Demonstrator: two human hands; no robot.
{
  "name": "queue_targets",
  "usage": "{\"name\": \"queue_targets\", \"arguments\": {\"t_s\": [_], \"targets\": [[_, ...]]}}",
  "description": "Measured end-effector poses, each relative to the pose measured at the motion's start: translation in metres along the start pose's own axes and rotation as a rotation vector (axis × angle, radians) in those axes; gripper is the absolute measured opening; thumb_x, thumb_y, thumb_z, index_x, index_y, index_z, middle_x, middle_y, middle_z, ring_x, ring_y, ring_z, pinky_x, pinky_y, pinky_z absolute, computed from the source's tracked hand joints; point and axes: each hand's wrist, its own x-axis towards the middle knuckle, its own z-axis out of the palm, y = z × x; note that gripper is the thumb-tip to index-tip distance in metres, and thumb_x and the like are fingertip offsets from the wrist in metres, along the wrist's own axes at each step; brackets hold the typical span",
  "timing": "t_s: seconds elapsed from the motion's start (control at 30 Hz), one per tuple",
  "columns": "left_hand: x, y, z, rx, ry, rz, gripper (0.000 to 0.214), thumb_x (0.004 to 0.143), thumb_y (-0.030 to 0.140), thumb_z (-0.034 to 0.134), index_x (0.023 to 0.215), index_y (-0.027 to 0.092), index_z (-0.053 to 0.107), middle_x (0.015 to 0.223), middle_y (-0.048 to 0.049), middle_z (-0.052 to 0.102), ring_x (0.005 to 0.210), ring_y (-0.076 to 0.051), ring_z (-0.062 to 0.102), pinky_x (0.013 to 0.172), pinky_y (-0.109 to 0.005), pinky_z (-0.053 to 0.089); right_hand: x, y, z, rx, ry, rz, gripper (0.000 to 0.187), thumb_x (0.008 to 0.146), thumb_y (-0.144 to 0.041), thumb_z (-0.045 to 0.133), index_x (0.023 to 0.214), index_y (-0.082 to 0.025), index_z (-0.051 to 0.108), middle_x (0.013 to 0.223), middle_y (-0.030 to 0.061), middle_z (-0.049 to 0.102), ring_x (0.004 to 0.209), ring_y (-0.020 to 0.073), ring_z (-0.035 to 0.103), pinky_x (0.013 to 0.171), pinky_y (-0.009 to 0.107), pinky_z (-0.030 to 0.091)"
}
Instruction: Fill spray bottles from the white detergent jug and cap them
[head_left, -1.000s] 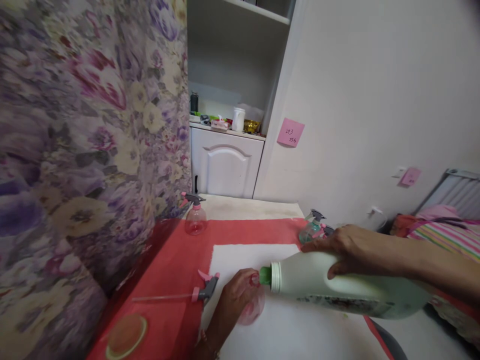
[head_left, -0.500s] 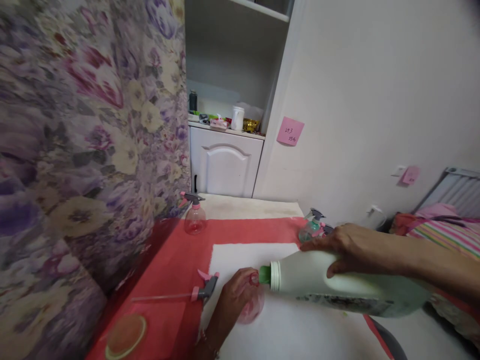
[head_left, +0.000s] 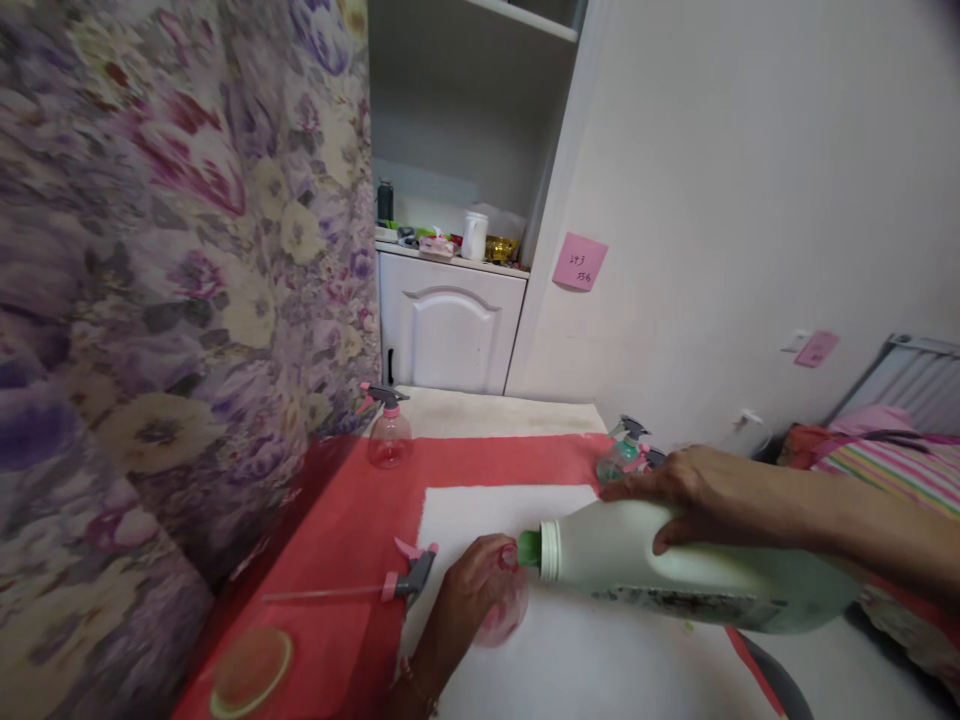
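Observation:
My left hand (head_left: 474, 582) is closed around the neck of a pink see-through spray bottle (head_left: 508, 612) whose top is off. In my right hand (head_left: 686, 498) a big pale green jug (head_left: 720, 585) lies tipped on its side, gripped from above. The jug's green spout (head_left: 529, 549) meets the bottle's mouth; whether liquid is flowing I cannot make out. Left of my left hand rests a grey and pink trigger sprayer head (head_left: 412, 575) with its long tube on the red cloth. A round lid-like disc (head_left: 251, 672) with a pale rim sits nearer to me.
A pink spray bottle (head_left: 390, 437) stands at the back left of the table, a teal one (head_left: 621, 455) at the back right beside another pink sprayer. White paper (head_left: 585, 660) covers part of the red cloth (head_left: 330, 520). A floral curtain (head_left: 187, 300) borders the left side.

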Motion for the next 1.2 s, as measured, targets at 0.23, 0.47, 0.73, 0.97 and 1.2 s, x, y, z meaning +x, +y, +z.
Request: {"name": "queue_targets", "arguments": {"t_s": [0.23, 0.47, 0.73, 0.97, 1.2], "targets": [[0.000, -0.002, -0.001, 0.021, -0.013, 0.001, 0.031, 0.088, 0.043, 0.059, 0.109, 0.021, 0.065, 0.112, -0.0075, 0.068, 0.108, -0.024, 0.062, 0.096, -0.034, 0.046, 0.000, 0.000, -0.001, 0.005, 0.002, 0.000, 0.053, 0.084, -0.037, 0.070, 0.135, -0.030, 0.056, 0.093, 0.0052, 0.077, 0.071, 0.0203, 0.070, 0.062, 0.028, 0.046], [0.001, -0.004, 0.000, 0.003, 0.002, -0.012, 0.031, 0.086, 0.043, 0.062, 0.108, 0.021, 0.066, 0.112, -0.0068, 0.069, 0.107, -0.024, 0.063, 0.095, -0.032, 0.047, 0.000, 0.000, -0.002, -0.017, -0.006, 0.014, 0.055, 0.084, -0.038, 0.072, 0.136, -0.031, 0.055, 0.098, 0.0062, 0.076, 0.076, 0.0221, 0.071, 0.065, 0.028, 0.046], [0.000, -0.005, 0.000, -0.012, 0.001, -0.006, 0.031, 0.086, 0.043, 0.062, 0.108, 0.022, 0.066, 0.110, -0.0062, 0.068, 0.107, -0.024, 0.062, 0.094, -0.032, 0.047, 0.001, -0.002, -0.004, -0.006, -0.008, 0.014, 0.054, 0.084, -0.037, 0.072, 0.135, -0.031, 0.056, 0.097, 0.0052, 0.077, 0.077, 0.0223, 0.071, 0.066, 0.028, 0.046], [0.001, -0.009, -0.002, 0.028, -0.019, 0.010, 0.028, 0.088, 0.040, 0.060, 0.109, 0.023, 0.065, 0.113, -0.0062, 0.067, 0.109, -0.023, 0.061, 0.096, -0.032, 0.046, 0.000, -0.002, -0.003, -0.024, -0.017, 0.022, 0.057, 0.083, -0.037, 0.073, 0.136, -0.033, 0.054, 0.093, 0.0043, 0.077, 0.074, 0.0221, 0.070, 0.065, 0.028, 0.045], [0.002, -0.014, -0.003, 0.013, -0.021, 0.024, 0.029, 0.087, 0.040, 0.061, 0.112, 0.023, 0.064, 0.115, -0.0057, 0.066, 0.111, -0.023, 0.061, 0.096, -0.031, 0.045, -0.001, -0.003, -0.005, -0.026, -0.028, 0.023, 0.057, 0.084, -0.039, 0.071, 0.137, -0.033, 0.053, 0.094, 0.0048, 0.077, 0.074, 0.0226, 0.071, 0.064, 0.028, 0.045]]}}
